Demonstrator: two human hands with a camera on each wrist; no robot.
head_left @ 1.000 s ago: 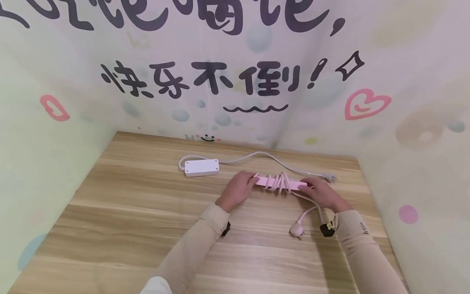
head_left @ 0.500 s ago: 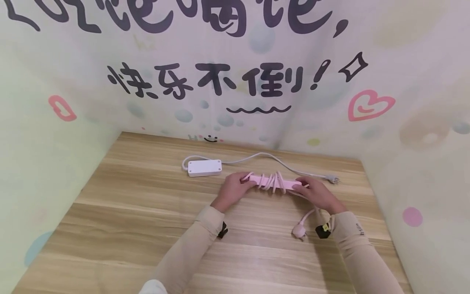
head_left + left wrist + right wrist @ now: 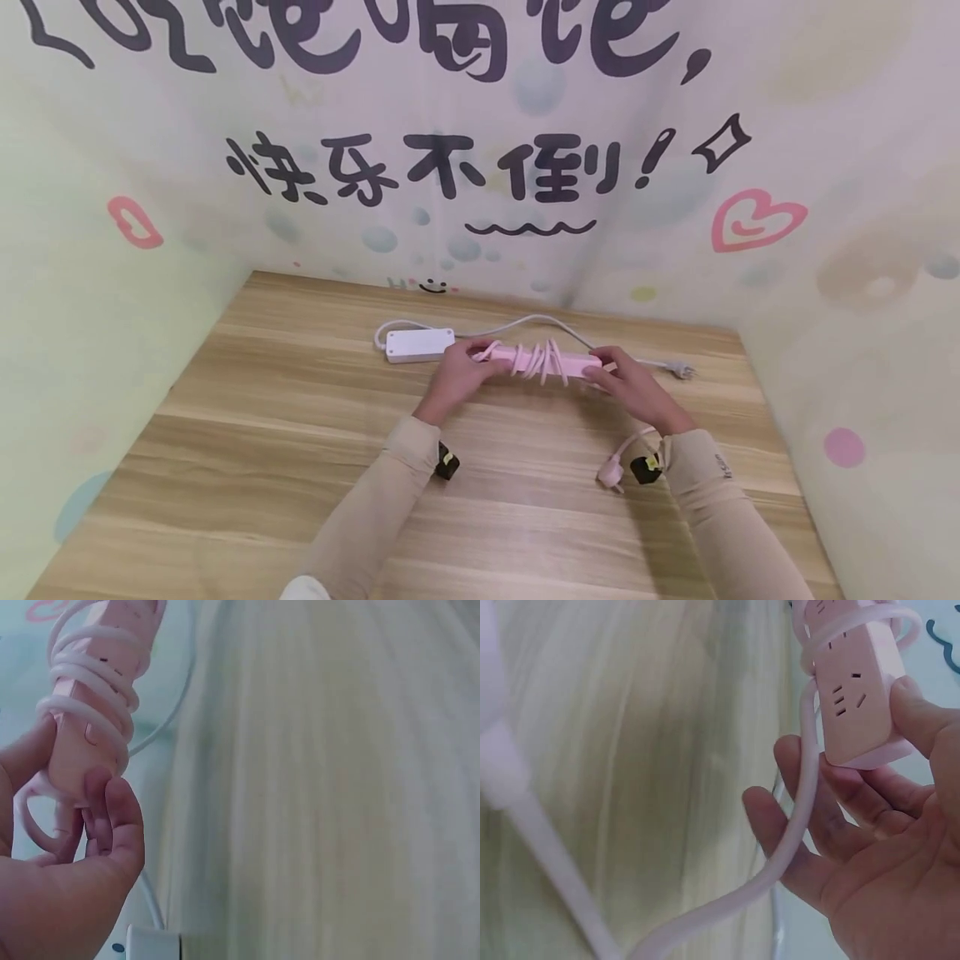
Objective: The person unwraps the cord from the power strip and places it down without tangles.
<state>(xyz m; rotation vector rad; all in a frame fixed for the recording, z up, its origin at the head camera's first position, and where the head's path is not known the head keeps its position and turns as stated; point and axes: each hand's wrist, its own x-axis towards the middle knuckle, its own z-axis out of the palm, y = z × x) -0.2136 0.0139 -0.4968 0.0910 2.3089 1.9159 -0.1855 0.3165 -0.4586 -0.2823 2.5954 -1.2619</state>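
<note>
A pink power strip [image 3: 581,365] with its own cord wound round it is held level between my two hands, seemingly just above the table. My left hand [image 3: 459,375] grips its left end; in the left wrist view the thumb and fingers pinch that end [image 3: 71,761], beside a loose loop of cord. At the other end my right hand [image 3: 633,390] pinches the strip, and its socket slots [image 3: 857,690] show in the right wrist view. The free cord [image 3: 802,802] runs across the right fingers. Its pink plug [image 3: 611,473] hangs low or lies near the right wrist; I cannot tell which.
Behind the left hand a white box-shaped unit [image 3: 420,344] lies on the wooden table [image 3: 300,467]. Its pale cord [image 3: 536,317] runs behind the strip to a plug [image 3: 681,370] at the right. Printed cloth walls [image 3: 360,242] enclose the back and sides.
Both hands have carried the power strip leftward and slightly up, closer to the white unit. The pink plug has stayed about where it was. The view has shifted a little.
</note>
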